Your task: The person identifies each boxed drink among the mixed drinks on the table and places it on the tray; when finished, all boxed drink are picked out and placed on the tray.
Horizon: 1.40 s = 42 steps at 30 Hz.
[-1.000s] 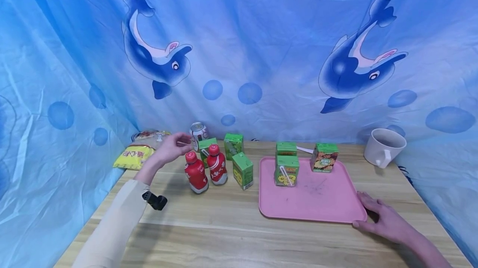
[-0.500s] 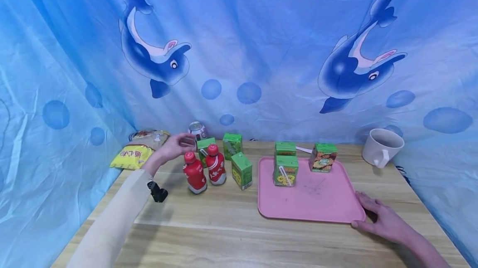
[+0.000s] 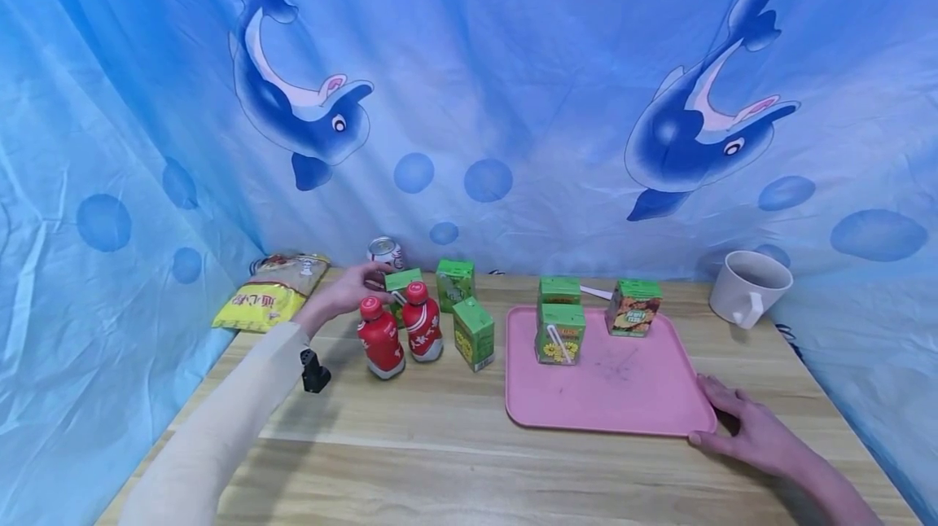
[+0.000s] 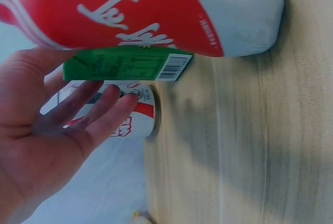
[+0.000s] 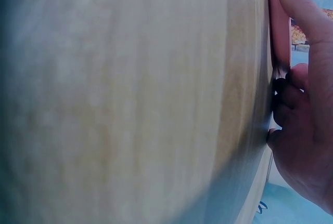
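Observation:
My left hand (image 3: 350,290) reaches in behind two red bottles (image 3: 381,339), beside a green juice box (image 3: 405,280). In the left wrist view its fingers (image 4: 106,115) are extended between that juice box (image 4: 127,65) and a drink can (image 4: 148,102), while the thumb is partly hidden behind a red bottle (image 4: 130,11). Whether the hand touches the box I cannot tell. My right hand (image 3: 755,432) holds the near right corner of a pink tray (image 3: 623,404), thumb along the front rim and fingers at the right side. Several juice boxes (image 3: 561,336) stand at the tray's back.
More green juice boxes (image 3: 475,335) stand between bottles and tray. A yellow snack bag (image 3: 264,302) lies at the back left, and a white mug (image 3: 751,286) stands at the back right. A patterned blue curtain (image 3: 498,103) borders the table (image 3: 410,461).
My left hand has moved rightward, from near the can to beside the green juice box behind the red bottles. The right hand stays at the tray's corner.

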Motion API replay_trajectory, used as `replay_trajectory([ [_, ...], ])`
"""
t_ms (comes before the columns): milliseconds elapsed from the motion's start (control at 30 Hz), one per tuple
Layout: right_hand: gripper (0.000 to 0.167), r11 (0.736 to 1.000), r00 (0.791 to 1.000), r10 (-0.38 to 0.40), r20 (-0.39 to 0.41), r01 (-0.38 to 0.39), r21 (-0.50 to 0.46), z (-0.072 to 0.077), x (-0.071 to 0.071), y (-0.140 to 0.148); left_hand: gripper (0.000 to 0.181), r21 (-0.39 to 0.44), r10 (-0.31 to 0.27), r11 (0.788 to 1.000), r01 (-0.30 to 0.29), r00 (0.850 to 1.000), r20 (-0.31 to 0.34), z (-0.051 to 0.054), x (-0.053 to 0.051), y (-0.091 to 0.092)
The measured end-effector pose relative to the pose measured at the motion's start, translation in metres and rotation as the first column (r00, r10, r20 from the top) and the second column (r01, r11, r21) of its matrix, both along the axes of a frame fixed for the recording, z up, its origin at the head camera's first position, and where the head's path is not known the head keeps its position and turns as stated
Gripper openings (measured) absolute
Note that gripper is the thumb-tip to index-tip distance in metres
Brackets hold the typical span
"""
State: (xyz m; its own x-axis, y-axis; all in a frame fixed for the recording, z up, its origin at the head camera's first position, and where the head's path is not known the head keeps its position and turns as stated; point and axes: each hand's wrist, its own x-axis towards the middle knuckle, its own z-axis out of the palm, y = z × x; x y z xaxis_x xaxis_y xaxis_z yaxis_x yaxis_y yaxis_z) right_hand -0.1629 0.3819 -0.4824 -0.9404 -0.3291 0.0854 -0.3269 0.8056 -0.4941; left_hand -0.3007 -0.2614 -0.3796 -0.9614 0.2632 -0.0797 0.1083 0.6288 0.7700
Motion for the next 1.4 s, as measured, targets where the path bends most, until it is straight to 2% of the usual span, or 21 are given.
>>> replay_trajectory([
  [267, 0.091, 1.0, 1.0, 0.001, -0.004, -0.001, 0.007, 0.001, 0.0, -0.001, 0.062, 0.018, 0.018, 1.0, -0.018, 1.0, -0.007, -0.006, -0.001, 0.005],
  [633, 0.089, 1.0, 1.0, 0.003, -0.025, -0.003, 0.014, 0.0, 0.0, -0.001, 0.057, 0.061, 0.027, 0.998, -0.022, 0.997, -0.077, -0.01, -0.003, 0.007],
  [833, 0.09, 1.0, 1.0, 0.003, -0.017, -0.002, 0.017, -0.001, 0.0, 0.0, 0.054, 0.031, 0.018, 0.999, -0.015, 0.995, -0.097, -0.01, -0.001, 0.007],
  [933, 0.09, 1.0, 1.0, 0.003, -0.02, -0.003, 0.015, -0.001, -0.001, 0.0, 0.055, 0.019, 0.008, 1.0, -0.006, 0.995, -0.095, -0.007, 0.0, 0.006],
  [1100, 0.089, 1.0, 1.0, 0.006, -0.031, -0.006, 0.015, -0.002, -0.001, 0.0, 0.054, 0.017, 0.028, 1.0, -0.026, 0.996, -0.085, -0.001, 0.004, 0.004],
  [1400, 0.091, 1.0, 1.0, 0.003, -0.013, -0.003, 0.019, -0.001, 0.0, 0.0, 0.053, 0.004, 0.04, 0.999, -0.039, 0.989, -0.139, 0.013, 0.008, 0.0],
])
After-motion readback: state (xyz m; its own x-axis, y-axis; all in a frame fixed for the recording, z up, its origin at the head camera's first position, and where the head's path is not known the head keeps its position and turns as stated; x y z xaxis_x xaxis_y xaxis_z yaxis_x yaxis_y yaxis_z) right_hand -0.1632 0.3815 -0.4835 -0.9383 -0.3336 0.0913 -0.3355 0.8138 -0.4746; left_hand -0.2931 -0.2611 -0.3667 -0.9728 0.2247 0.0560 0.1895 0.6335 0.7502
